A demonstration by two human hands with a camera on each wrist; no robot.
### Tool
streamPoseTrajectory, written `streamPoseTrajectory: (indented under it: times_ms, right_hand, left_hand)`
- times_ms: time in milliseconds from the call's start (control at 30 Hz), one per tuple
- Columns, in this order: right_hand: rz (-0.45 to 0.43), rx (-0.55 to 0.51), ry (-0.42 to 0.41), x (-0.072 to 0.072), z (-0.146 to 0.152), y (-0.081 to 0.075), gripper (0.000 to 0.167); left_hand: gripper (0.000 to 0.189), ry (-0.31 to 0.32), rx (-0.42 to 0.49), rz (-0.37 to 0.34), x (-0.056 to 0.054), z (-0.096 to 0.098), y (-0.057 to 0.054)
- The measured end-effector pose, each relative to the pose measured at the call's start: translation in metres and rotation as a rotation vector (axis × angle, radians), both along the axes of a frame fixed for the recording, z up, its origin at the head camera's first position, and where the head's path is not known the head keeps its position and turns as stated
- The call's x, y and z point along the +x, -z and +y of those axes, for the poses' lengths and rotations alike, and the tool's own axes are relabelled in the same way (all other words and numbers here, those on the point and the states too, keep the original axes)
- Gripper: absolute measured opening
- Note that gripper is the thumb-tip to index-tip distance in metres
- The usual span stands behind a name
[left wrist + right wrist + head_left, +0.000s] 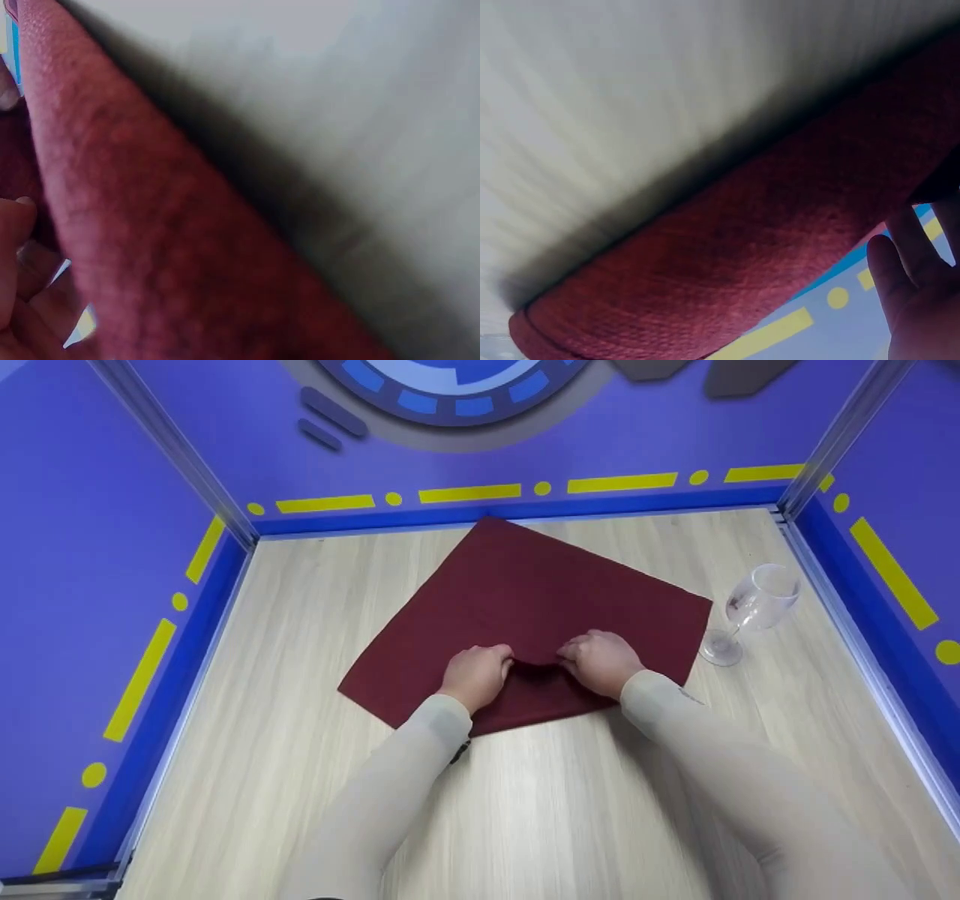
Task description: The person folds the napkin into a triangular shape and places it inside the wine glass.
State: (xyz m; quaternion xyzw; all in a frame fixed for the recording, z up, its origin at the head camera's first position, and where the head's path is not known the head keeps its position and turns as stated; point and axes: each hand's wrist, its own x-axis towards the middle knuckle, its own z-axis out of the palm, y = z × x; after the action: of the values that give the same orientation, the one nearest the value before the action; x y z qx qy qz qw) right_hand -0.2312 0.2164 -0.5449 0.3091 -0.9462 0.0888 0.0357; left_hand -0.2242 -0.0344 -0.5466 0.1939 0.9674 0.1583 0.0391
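Left grip (474, 673) and right grip (602, 660) pinch a raised edge of maroon cloth (517, 592), seemingly mid-fold, likely needing even lowering next

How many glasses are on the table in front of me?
1 glass: right side of the table, beside the cloth. No other shows, though the cloth covers part of the table.

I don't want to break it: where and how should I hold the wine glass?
Probably pinch the wine glass by its thin stem, coming from the near side: it stands on its foot, table in front is bare, and the maroon cloth lies close on its left.
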Motion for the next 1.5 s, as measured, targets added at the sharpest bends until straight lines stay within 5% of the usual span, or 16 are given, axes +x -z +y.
streamPoseTrajectory:
  times_ms: [200, 467, 967, 1500]
  right_hand:
    - [-0.075, -0.025, 0.081, -0.005, -0.004, -0.002, 0.022]
    - [-0.216, 0.073, 0.154, -0.007, -0.006, -0.007, 0.031]
    - [-0.186, 0.11, 0.143, 0.004, -0.004, -0.005, 0.031]
    - [-0.157, 0.084, 0.121, -0.003, -0.003, 0.001, 0.029]
  left_hand:
    - [0.018, -0.022, -0.044, -0.001, -0.002, 0.002, 0.0]
    - [0.018, -0.013, -0.095, -0.049, -0.001, 0.009, -0.003]
    - [0.017, -0.013, -0.099, -0.076, 0.001, 0.006, -0.007]
    - [0.028, -0.051, -0.132, -0.094, -0.002, 0.008, -0.006]
